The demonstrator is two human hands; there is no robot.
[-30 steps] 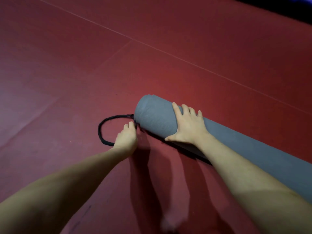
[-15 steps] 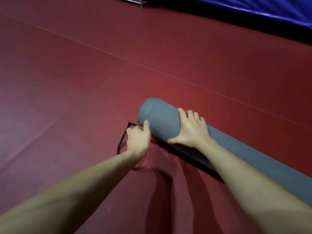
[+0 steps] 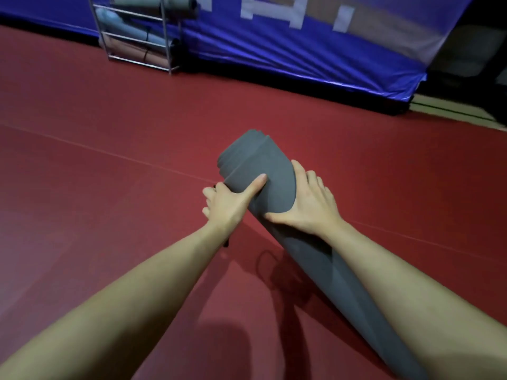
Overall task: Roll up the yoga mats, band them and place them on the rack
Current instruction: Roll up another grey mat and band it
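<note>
A red floor [image 3: 109,187] runs back to a blue padded wall [image 3: 301,45]. Against it, at the floor's far left, a metal rack [image 3: 137,37] holds several rolled mats. The grey rolled mat [image 3: 315,256] lies mid-floor, its long axis running from near right to far left, the far end raised. The left hand [image 3: 227,204] and right hand [image 3: 310,207] clasp that end, fingers wrapped around it. A black band [image 3: 227,242] shows under the left wrist.

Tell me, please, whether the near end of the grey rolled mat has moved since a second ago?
Yes. The grey rolled mat has its end lifted off the red floor, gripped by the left hand and right hand; earlier it lay flat.
</note>
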